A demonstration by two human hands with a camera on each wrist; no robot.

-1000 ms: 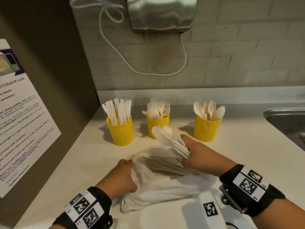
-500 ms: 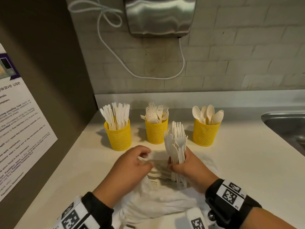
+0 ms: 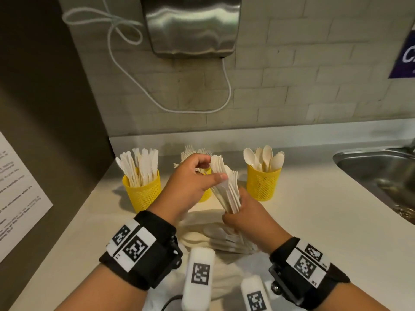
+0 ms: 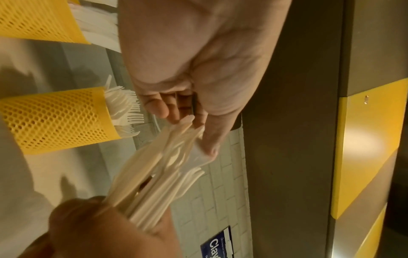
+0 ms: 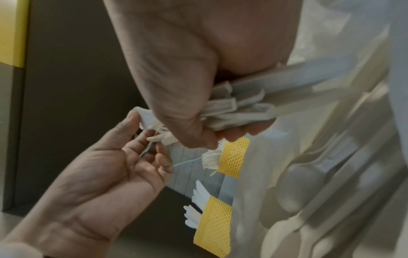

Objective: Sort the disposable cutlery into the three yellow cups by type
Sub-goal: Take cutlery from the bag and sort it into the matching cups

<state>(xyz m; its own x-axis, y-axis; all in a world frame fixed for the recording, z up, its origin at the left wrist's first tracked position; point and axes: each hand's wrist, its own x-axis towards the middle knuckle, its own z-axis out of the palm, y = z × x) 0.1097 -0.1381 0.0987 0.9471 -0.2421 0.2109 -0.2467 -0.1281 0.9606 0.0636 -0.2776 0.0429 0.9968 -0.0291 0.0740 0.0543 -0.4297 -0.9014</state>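
Note:
Three yellow mesh cups stand in a row at the back of the counter: the knife cup (image 3: 142, 191) on the left, the fork cup (image 3: 206, 195) half hidden behind my left hand, and the spoon cup (image 3: 263, 186) on the right. My right hand (image 3: 235, 209) grips a bundle of white cutlery (image 3: 226, 189) by the handles and holds it upright in front of the fork cup. My left hand (image 3: 213, 170) pinches the top end of one piece in that bundle (image 4: 154, 174) between thumb and fingers. In the right wrist view the handle ends (image 5: 234, 108) stick out of my fist.
A clear plastic bag (image 3: 215, 239) with more cutlery lies on the counter under my hands. A steel sink (image 3: 381, 171) is set in at the right. A hand dryer (image 3: 190, 25) and its cable hang on the tiled wall. A dark panel with a poster (image 3: 20, 198) closes the left side.
My right hand has lifted the bundle out of the bag and stood it upright. My left hand has left the bag and risen to pinch the bundle's top.

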